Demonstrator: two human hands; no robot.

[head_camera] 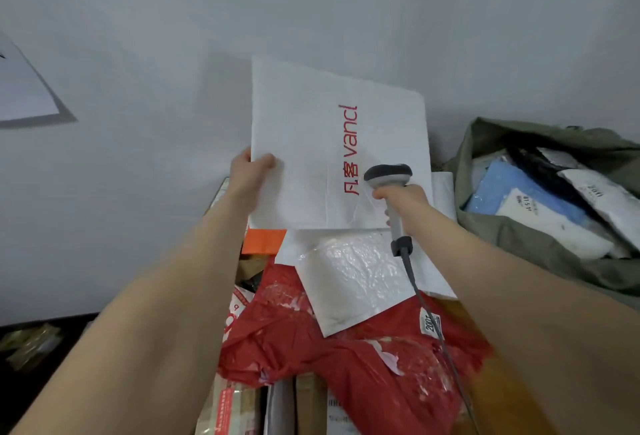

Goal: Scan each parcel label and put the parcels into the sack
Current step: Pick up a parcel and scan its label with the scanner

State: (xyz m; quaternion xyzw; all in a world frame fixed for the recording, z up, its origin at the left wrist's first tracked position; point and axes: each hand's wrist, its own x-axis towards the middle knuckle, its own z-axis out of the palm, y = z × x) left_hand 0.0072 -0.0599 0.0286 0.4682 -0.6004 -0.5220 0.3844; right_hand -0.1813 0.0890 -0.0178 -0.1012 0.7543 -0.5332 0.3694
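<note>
- The left hand (251, 171) has its grip pinched on the left edge of the white Vancl mailer (311, 144), held upright above the pile
- The right hand (403, 197) has its grip wrapped round the barcode scanner (388, 175), head aimed at the mailer; no label shows on this face
- The olive sack (512, 240) at right already holds several parcels; a red poly bag (346, 358), a bubble mailer (356, 282) and others wait below; likely about midway

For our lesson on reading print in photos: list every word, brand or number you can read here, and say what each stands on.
"凡客 vancl": red print on the white parcel that the left hand holds up.
"2001": label on the red parcel.
Labels on parcels in the sack, and print on the boxes below: too blurred to read.
</note>
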